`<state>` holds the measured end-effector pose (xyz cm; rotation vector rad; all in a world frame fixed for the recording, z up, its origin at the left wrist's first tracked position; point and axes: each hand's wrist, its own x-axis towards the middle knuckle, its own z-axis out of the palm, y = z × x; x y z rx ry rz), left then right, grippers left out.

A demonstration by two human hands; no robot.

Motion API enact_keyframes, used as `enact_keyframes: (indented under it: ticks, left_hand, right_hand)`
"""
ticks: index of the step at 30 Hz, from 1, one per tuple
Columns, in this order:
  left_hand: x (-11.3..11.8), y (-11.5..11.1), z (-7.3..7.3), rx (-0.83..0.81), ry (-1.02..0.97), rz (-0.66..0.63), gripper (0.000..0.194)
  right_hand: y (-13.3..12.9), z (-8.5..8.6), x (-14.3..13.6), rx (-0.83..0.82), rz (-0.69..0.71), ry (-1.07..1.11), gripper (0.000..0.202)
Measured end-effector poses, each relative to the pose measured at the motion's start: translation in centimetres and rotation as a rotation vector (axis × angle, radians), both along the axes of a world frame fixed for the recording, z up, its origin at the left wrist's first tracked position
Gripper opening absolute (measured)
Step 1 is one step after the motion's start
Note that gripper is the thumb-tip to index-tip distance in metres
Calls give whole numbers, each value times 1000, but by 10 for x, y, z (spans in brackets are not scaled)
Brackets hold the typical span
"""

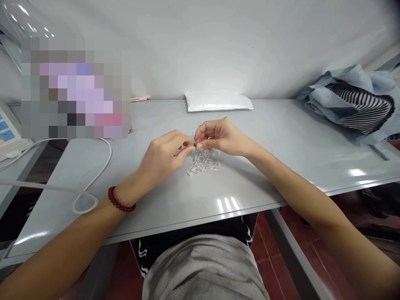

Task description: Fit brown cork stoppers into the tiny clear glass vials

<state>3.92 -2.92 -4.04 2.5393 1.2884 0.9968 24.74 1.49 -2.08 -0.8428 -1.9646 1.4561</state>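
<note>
My left hand (168, 154) and my right hand (218, 135) meet at their fingertips above the middle of the table. Between the pinched fingers sits a small dark brown piece (195, 145), too small to name. Both thumbs and forefingers are pressed close around it. Just below the fingers lies a heap of small clear plastic pieces (203, 161), some shaped like little tubes with a flared end. Part of the heap is hidden behind my right hand. A dark red bead bracelet (120, 201) circles my left wrist.
On the grey table (187, 204) a white packet (218, 102) lies against the wall. Folded blue denim cloth with a striped lining (359, 104) rests at the right. A white cable (108, 160) loops at the left, near a white box (9, 129). The upper left is blurred out.
</note>
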Motion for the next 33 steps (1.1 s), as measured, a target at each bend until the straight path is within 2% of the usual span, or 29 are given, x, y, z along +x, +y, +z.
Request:
enact_keyframes:
  ticks: [3,11,16,21,25,28,33]
  left_hand:
    - [-1,1,1,-14,22,-33,18]
    - [-4,4,0,-13,78,-178,16]
    - [-5,3,3,-36,112,-85,21]
    - [-19,11,14,-224,193,-17,14]
    - [-33,21,19,-403,306,-24,14]
    - [-32,20,15,-416,338,-34,18]
    - [-14,11,-1,-259,376,-36,13]
  right_hand:
    - [-2,0,-1,41,14,-54,10]
    - [-10,-1,-7,320,42,-222,12]
    - [-8,-4,-6,409,40,-260,17]
    - [3,-8,1,587,-36,-369,15]
    - [9,-8,6,619,3,-469,5]
    - [14,-8,10,616,13,-454,11]
    - [28,-17,14,622,-139,-414,17]
